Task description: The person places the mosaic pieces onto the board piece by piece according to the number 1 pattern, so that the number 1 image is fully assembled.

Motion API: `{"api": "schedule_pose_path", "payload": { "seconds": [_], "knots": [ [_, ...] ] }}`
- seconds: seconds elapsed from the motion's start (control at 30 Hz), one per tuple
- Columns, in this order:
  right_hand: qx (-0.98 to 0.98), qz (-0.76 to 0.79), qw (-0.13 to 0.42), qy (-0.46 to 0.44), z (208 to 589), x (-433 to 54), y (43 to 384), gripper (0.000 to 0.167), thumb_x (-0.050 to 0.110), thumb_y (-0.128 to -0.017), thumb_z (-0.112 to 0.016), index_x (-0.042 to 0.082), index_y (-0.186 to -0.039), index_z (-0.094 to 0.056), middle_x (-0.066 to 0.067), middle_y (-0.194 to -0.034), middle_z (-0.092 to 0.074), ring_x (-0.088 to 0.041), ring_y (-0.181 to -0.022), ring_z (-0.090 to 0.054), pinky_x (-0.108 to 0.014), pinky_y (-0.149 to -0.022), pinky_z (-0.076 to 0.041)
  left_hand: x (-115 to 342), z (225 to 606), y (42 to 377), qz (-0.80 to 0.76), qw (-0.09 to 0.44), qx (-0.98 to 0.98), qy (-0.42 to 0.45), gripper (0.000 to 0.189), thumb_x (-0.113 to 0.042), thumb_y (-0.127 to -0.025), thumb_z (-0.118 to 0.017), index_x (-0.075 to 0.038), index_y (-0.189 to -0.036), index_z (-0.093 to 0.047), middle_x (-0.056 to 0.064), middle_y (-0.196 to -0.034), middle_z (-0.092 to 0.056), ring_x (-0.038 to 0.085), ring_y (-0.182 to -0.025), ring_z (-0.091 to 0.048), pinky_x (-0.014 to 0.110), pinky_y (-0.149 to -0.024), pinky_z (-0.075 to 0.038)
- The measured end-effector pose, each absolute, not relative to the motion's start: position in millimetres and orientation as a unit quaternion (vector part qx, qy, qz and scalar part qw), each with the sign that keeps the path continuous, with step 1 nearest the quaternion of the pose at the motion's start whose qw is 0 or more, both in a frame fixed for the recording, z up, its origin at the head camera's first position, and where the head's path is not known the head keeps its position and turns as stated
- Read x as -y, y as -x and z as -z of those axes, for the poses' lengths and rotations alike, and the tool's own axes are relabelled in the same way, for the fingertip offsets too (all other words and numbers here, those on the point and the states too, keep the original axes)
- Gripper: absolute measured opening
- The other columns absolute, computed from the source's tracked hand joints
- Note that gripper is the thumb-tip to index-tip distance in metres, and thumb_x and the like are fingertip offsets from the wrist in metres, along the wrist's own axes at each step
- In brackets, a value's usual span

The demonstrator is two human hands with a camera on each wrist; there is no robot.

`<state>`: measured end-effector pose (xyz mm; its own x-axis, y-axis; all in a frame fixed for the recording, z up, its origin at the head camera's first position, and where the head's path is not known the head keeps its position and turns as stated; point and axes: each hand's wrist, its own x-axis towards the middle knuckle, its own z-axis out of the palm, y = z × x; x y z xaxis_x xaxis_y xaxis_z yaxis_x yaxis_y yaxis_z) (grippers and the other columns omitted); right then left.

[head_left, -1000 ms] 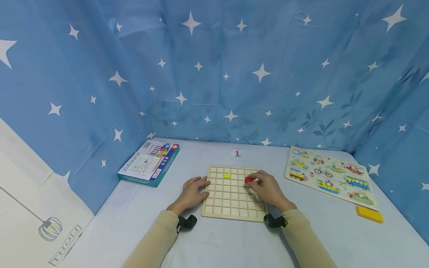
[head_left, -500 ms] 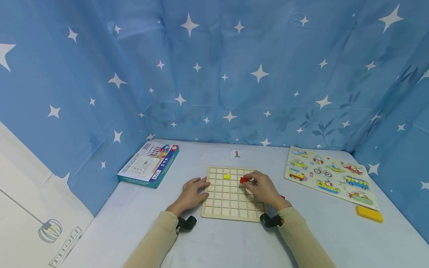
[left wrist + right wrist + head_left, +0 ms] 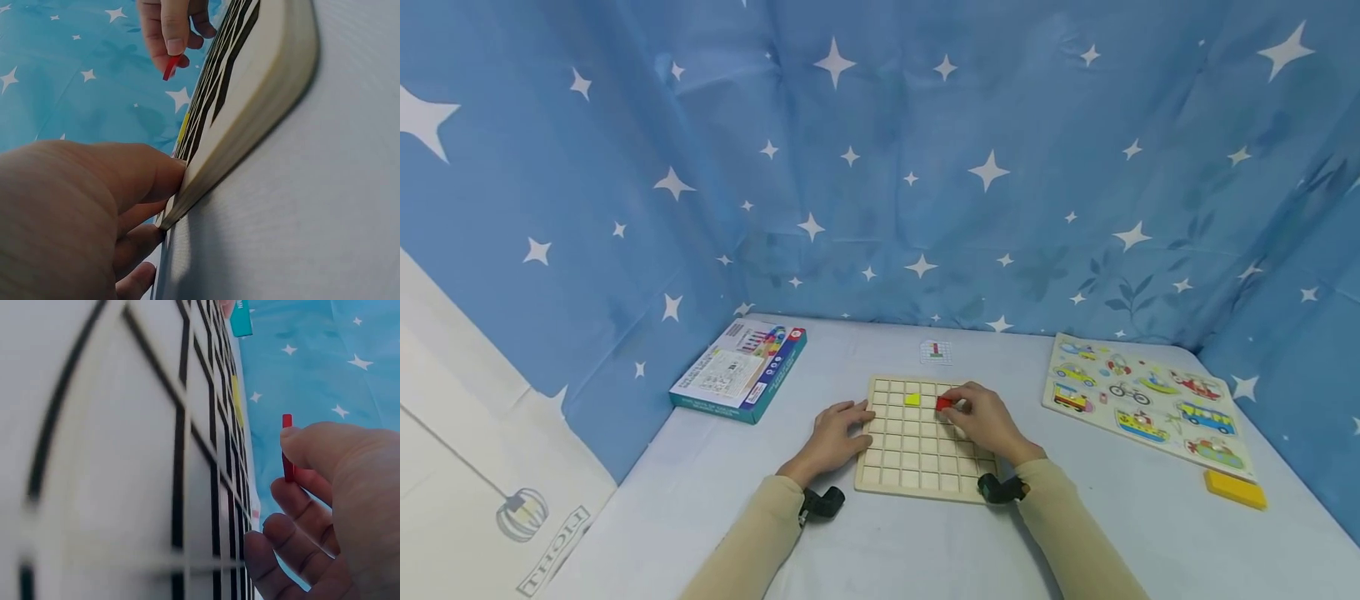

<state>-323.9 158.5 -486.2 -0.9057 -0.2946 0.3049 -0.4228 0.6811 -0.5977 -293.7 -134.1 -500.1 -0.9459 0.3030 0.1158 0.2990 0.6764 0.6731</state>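
A wooden grid board (image 3: 910,479) lies on the white table. My left hand (image 3: 837,436) rests at its left edge, with thumb and fingertips touching the rim in the left wrist view. Above the board's upper right part, my right hand (image 3: 988,421) pinches a thin red tile (image 3: 288,465) between thumb and index finger. The right wrist view shows the tile held apart from the board, its other fingers spread below. A yellow piece (image 3: 912,399) sits on an upper cell, left of the red tile. Part of the board's right side is hidden by my right hand.
Behind the board lies a small card (image 3: 936,352) printed with a grid and a red and green figure. At the left is a teal-edged box (image 3: 722,373). To the right lie a picture puzzle board (image 3: 1150,400) and a yellow block (image 3: 1236,489). A starry blue curtain (image 3: 910,208) hangs behind.
My right hand has shifted slightly left over the board with the red tile. My left hand stays at the board's edge. A red spot beside my right wrist no longer shows.
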Motion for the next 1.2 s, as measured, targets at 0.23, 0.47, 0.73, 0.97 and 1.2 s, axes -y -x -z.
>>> {"api": "schedule_pose_path", "payload": {
  "seconds": [0.23,0.47,0.73,0.97,1.2],
  "knots": [
    [0.904,-0.366,0.096,-0.197,488,-148,325,0.025,0.017,-0.089,-0.071,0.008,-0.113,-0.072,-0.003,-0.101,-0.067,-0.012,-0.073,-0.054,-0.027,-0.060,-0.046,133,501,294,-0.372,0.012,-0.915,-0.154,0.043,-0.022,-0.089,-0.069,-0.013,-0.130,-0.063,0.002,-0.150,-0.045,0.029,-0.142,-0.030,0.055,-0.114,-0.021],
    [0.908,-0.371,0.094,-0.171,493,-137,323,0.025,0.017,-0.088,-0.072,0.007,-0.112,-0.072,-0.003,-0.100,-0.066,-0.012,-0.069,-0.052,-0.026,-0.057,-0.044,135,501,289,-0.368,0.015,-0.918,-0.149,0.042,-0.020,-0.087,-0.070,-0.012,-0.128,-0.064,0.003,-0.149,-0.047,0.031,-0.142,-0.031,0.056,-0.114,-0.023],
    [0.909,-0.362,0.101,-0.179,489,-135,332,0.026,0.015,-0.087,-0.074,0.005,-0.112,-0.072,-0.005,-0.099,-0.067,-0.013,-0.068,-0.049,-0.026,-0.058,-0.041,137,499,292,-0.372,0.012,-0.917,-0.147,0.043,-0.020,-0.089,-0.069,-0.013,-0.130,-0.063,0.002,-0.150,-0.045,0.031,-0.143,-0.030,0.056,-0.114,-0.023],
    [0.897,-0.388,0.098,-0.187,493,-134,337,0.030,0.017,-0.089,-0.072,0.003,-0.116,-0.069,-0.008,-0.103,-0.067,-0.017,-0.077,-0.060,-0.030,-0.064,-0.050,138,498,292,-0.374,0.015,-0.916,-0.142,0.043,-0.021,-0.089,-0.069,-0.014,-0.131,-0.063,0.002,-0.151,-0.044,0.030,-0.143,-0.028,0.057,-0.114,-0.023],
    [0.901,-0.390,0.122,-0.146,507,-141,336,0.028,0.019,-0.089,-0.073,0.007,-0.114,-0.071,-0.006,-0.100,-0.068,-0.017,-0.082,-0.063,-0.033,-0.070,-0.053,134,500,294,-0.371,0.015,-0.916,-0.151,0.043,-0.021,-0.089,-0.068,-0.013,-0.131,-0.063,0.001,-0.150,-0.045,0.030,-0.143,-0.029,0.055,-0.115,-0.023]
  ]
}}
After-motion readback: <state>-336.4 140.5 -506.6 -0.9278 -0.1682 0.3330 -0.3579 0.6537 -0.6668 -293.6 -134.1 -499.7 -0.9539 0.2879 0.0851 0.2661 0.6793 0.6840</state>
